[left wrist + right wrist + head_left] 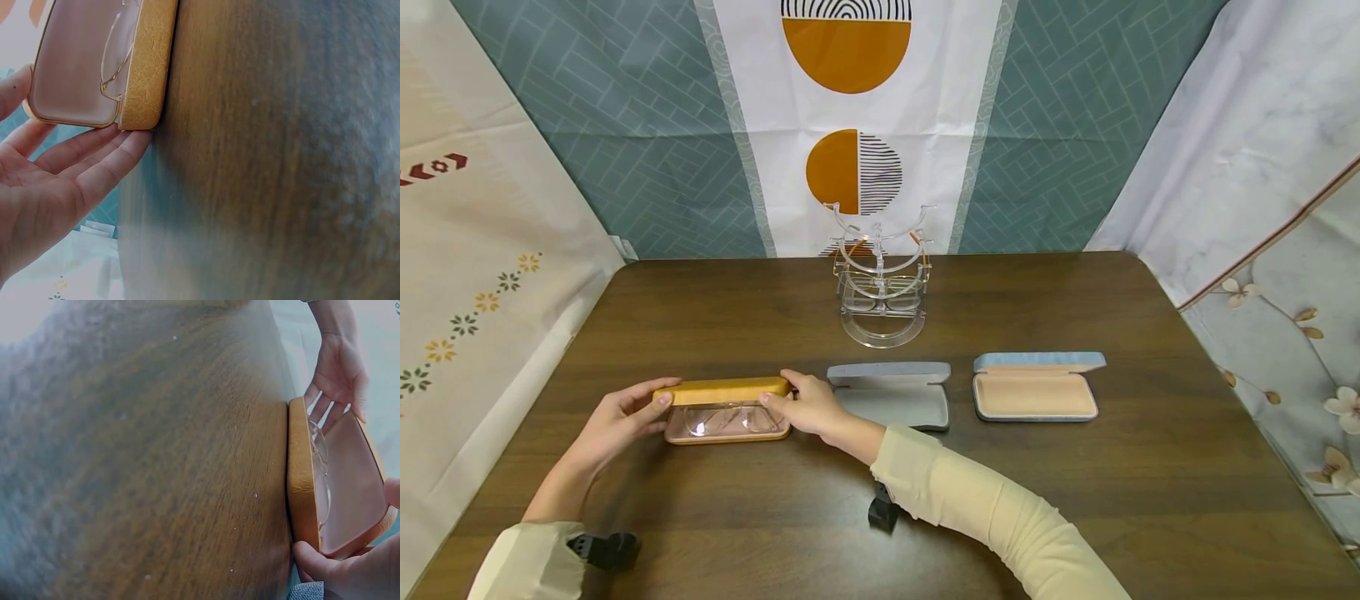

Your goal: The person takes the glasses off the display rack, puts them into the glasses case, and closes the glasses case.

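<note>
On the left of the table lies a yellow glasses case (722,392), its lid partly raised. Wire-framed eyeglasses (741,419) rest inside on the pink lining. My left hand (617,423) holds the case's left end, thumb on the lid; in the left wrist view its fingers (100,165) reach along the end of the case. At the opposite end, my right hand (812,406) grips the lid and base, with the thumb over the lid's edge. The right wrist view shows both hands at the two ends of the case (301,469).
Right of the yellow case stands an open grey glasses case (891,406), close to my right wrist. Further right is an open blue case (1036,393) with a beige lining. A clear tiered stand (880,337) bearing glasses stands at the back of the wooden table (737,308).
</note>
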Demonstrator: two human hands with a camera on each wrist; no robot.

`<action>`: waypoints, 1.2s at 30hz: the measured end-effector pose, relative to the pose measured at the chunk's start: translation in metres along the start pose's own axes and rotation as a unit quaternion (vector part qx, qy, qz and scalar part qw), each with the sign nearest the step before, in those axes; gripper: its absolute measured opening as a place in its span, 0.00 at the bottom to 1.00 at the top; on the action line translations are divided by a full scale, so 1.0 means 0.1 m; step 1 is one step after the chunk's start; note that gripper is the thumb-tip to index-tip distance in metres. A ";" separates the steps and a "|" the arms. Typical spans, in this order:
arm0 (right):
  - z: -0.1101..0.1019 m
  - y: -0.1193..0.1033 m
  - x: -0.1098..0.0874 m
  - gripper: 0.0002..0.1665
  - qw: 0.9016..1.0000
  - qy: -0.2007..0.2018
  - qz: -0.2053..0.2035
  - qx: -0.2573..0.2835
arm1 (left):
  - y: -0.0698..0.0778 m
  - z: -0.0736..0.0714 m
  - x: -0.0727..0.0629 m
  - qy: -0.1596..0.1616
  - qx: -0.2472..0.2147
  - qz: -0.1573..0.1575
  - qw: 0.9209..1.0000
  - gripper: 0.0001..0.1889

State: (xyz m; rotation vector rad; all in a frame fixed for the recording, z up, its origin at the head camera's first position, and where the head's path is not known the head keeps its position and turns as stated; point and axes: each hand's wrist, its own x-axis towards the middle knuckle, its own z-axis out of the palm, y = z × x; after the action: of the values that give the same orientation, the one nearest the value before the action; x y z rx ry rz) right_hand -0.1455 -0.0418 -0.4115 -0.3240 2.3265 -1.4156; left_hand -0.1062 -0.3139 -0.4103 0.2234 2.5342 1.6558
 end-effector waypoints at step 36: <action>-0.03 0.04 -0.05 0.36 0.997 -0.003 -0.060 -0.043 | -0.08 -0.02 -0.06 -0.002 -0.027 -0.012 1.000 0.18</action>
State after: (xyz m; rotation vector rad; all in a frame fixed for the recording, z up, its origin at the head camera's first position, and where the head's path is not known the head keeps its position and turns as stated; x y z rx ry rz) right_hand -0.1420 -0.0355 -0.4128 -0.5010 2.4029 -1.3684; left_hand -0.1014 -0.3200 -0.4168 0.1909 2.4742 1.7112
